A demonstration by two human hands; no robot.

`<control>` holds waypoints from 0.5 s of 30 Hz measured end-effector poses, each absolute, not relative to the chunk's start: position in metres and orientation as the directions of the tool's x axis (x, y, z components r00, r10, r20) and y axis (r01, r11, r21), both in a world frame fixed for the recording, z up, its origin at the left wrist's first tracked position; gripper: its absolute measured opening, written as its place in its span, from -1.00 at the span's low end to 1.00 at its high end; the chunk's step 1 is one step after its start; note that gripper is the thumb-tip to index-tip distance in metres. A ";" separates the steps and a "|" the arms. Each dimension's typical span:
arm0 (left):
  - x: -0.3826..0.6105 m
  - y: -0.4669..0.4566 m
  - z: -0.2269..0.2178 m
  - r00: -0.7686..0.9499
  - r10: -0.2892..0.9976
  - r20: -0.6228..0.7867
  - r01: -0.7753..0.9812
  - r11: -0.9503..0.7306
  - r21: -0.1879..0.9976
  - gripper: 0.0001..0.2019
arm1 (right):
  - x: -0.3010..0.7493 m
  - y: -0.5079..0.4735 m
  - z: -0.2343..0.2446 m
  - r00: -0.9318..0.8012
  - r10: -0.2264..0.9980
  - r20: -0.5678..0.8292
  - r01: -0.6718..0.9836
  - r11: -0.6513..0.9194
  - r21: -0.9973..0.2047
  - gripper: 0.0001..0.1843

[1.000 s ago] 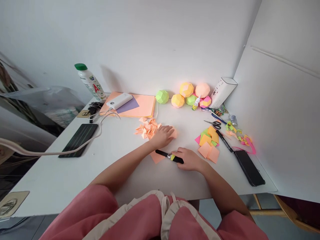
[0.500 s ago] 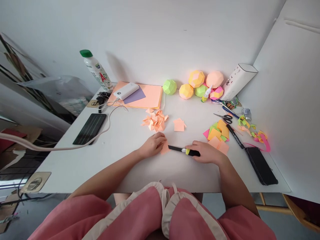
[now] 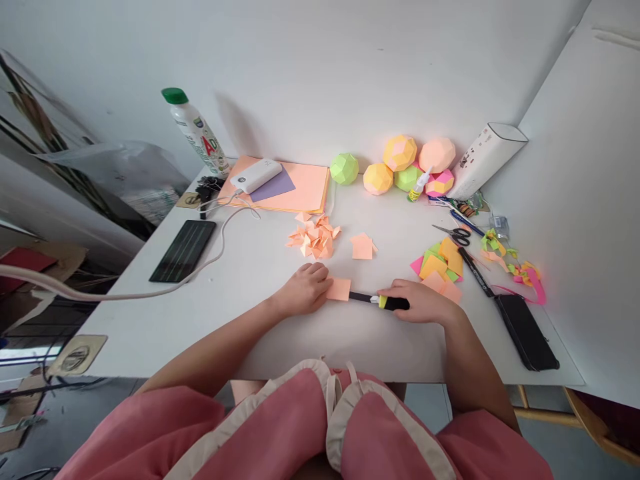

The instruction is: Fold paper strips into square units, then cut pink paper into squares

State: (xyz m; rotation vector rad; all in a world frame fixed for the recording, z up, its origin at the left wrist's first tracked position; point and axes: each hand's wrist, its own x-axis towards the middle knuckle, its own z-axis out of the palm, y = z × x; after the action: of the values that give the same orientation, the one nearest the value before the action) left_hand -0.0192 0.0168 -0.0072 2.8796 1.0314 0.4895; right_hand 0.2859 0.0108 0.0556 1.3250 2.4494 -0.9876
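Observation:
My left hand [image 3: 306,289] is closed on the left end of a small peach paper piece [image 3: 339,289] at the table's front. In my right hand [image 3: 419,301] is a utility knife [image 3: 365,297] with a black and yellow handle, its dark blade pointing left. The blade's tip meets the paper's right edge; whether it lies inside a fold I cannot tell. Beyond my left hand lies a heap of folded peach paper pieces [image 3: 315,238]. Right of that heap are peach paper squares [image 3: 362,247]. Near my right hand is a pile of coloured paper squares [image 3: 436,261].
Faceted paper balls [image 3: 378,179] and a small glue bottle [image 3: 417,187] stand along the back. Scissors [image 3: 454,233], a black marker [image 3: 475,271] and a black pouch [image 3: 526,332] lie at right. A phone [image 3: 184,251], white cable [image 3: 220,247], power bank [image 3: 257,175] and bottle [image 3: 200,137] are left.
The peach piece has turned from slanting downward to lying level, reaching right from my left hand. The knife blade still meets its right side. The whole view has shifted slightly.

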 end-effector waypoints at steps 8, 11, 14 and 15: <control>-0.014 0.010 -0.011 0.681 0.605 0.411 0.623 -0.774 0.107 -0.84 | 0.285 0.010 0.056 -0.575 0.675 -0.462 0.806 0.371 -0.461 -0.33; -0.012 0.011 -0.011 0.751 0.526 0.400 0.513 -0.846 0.150 -0.81 | 0.284 0.010 0.056 -0.576 0.673 -0.464 0.807 0.376 -0.456 -0.32; -0.011 0.012 -0.011 0.746 0.596 0.297 0.578 -0.801 0.156 -0.81 | 0.285 0.011 0.055 -0.580 0.673 -0.459 0.804 0.380 -0.459 -0.33; -0.012 0.012 -0.012 0.717 0.641 0.273 0.626 -0.765 0.152 -0.82 | 0.285 0.011 0.054 -0.583 0.673 -0.454 0.800 0.382 -0.462 -0.33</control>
State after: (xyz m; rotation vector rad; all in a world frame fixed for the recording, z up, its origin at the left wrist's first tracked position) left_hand -0.0117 0.0119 -0.0120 2.8661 1.0585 0.4829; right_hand 0.2854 0.0108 0.0543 1.3220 2.4468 -0.9819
